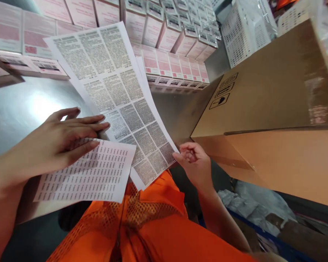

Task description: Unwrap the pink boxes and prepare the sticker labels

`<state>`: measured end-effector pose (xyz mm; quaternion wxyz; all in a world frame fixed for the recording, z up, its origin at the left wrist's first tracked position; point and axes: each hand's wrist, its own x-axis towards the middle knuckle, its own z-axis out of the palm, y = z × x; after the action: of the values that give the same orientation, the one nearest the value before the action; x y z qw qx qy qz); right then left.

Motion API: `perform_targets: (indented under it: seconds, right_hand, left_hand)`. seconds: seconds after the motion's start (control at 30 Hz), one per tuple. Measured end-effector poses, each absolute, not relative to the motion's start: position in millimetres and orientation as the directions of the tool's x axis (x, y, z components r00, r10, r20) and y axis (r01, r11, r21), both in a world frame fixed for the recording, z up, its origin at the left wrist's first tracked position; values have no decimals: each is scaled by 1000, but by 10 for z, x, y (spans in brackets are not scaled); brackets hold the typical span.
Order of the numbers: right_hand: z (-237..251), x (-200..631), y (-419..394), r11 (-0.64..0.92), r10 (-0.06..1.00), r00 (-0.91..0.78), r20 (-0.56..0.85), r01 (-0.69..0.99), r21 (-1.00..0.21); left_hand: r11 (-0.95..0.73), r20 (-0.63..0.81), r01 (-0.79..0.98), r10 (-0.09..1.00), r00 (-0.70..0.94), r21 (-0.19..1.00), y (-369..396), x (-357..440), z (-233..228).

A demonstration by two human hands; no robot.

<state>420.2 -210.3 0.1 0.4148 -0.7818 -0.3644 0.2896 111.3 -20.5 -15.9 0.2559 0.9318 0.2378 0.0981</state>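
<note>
My left hand [71, 140] grips a small sheet of tiny printed stickers [90, 174], its thumb on top and its fingers stretched along the far side. Those fingertips reach the edge of a larger sheet of text labels [120, 83]. The thumb and fingers of my right hand [195, 162] pinch that larger sheet at its lower right corner. More white paper shows along its right edge. The label sheet slants up and away over the metal table [169, 109], its far end in front of the pink-and-white boxes [164, 65].
Several rows of pink-and-white boxes line the back of the table, with more at the left [38, 32]. A large open cardboard carton [262, 83] stands at the right. Behind it are white perforated baskets [243, 32]. Clear plastic bags [262, 207] lie low at the right.
</note>
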Motion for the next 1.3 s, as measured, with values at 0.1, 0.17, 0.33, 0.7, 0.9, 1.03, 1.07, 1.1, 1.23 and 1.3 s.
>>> perform_targets:
  seconds: [0.1,0.17,0.33,0.7,0.9,1.03,1.07,1.1,1.23,1.3]
  right_hand:
    - [103,4135,-2285,-462,854,438,-282,388,-797]
    - [113,4078,-2324,-492,855,393,-337,413,-767]
    - [84,4029,-2305,-503,862,348,-369,485,-716]
    - [49,4002,-2333,-475,880,304,-365,575,-666]
    - [43,3990,-2328,-472,882,320,-346,594,-651]
    - [14,3956,-2335,-470,882,346,-320,606,-641]
    - [3,3940,-2342,-465,884,351,-307,610,-642]
    - [-8,3922,-2353,-460,887,356,-294,615,-641]
    - [-62,3885,-2416,-427,890,429,-152,670,-607]
    - [-71,3889,-2418,-425,861,507,-41,675,-603]
  left_hand:
    - [-765,68,401,498,864,504,-193,1108,-168]
    - [-763,66,409,505,861,501,-187,1096,-175]
    - [-748,37,438,523,852,499,-205,1093,-155]
    - [-757,45,425,511,858,497,-200,1113,-133]
    - [-764,65,403,499,864,504,-185,1093,-185]
    - [-772,96,386,494,864,505,-175,1088,-206]
    - [-772,93,388,495,864,504,-174,1092,-203]
    - [-771,90,389,495,864,504,-174,1097,-197]
    - [-754,73,400,506,859,521,-183,1108,-170]
    - [-748,63,408,511,857,524,-191,1107,-163]
